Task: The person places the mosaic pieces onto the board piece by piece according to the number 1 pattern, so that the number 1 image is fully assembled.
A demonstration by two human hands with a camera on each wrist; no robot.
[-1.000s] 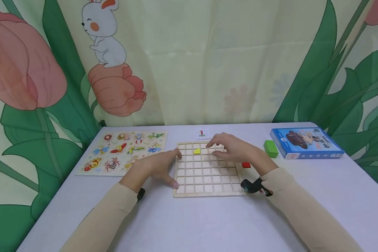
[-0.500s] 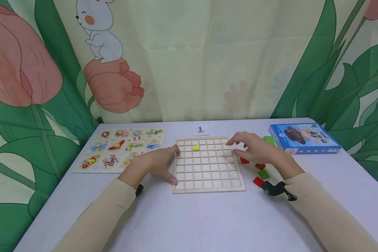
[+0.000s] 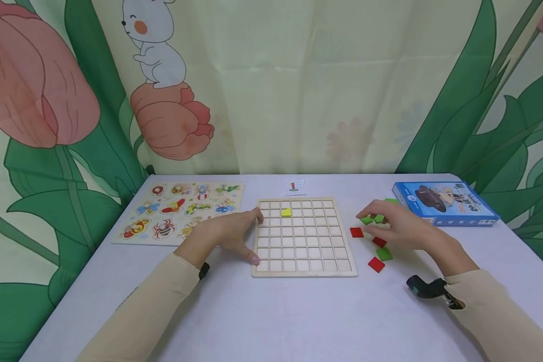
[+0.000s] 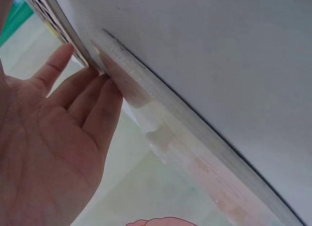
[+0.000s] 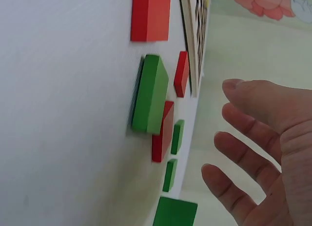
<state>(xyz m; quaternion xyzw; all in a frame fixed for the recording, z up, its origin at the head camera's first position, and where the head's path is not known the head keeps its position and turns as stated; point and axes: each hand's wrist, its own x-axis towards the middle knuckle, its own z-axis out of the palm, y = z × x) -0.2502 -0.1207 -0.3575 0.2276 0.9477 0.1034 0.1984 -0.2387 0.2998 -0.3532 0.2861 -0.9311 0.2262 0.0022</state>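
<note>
The left hand (image 3: 237,235), grip apart, touches the left edge of the grid board (image 3: 302,241) on the counter (image 3: 312,322); the right hand (image 3: 400,225), grip apart, hovers near red tiles (image 3: 376,264) and green tiles (image 3: 384,254).

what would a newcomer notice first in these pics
Probably the wooden grid board on the white table, with one yellow piece on it and the left hand at its edge. Next, the red tiles and green tiles scattered to its right, near the right hand. Behind, a big pink tulip dominates the left of the backdrop.
</note>
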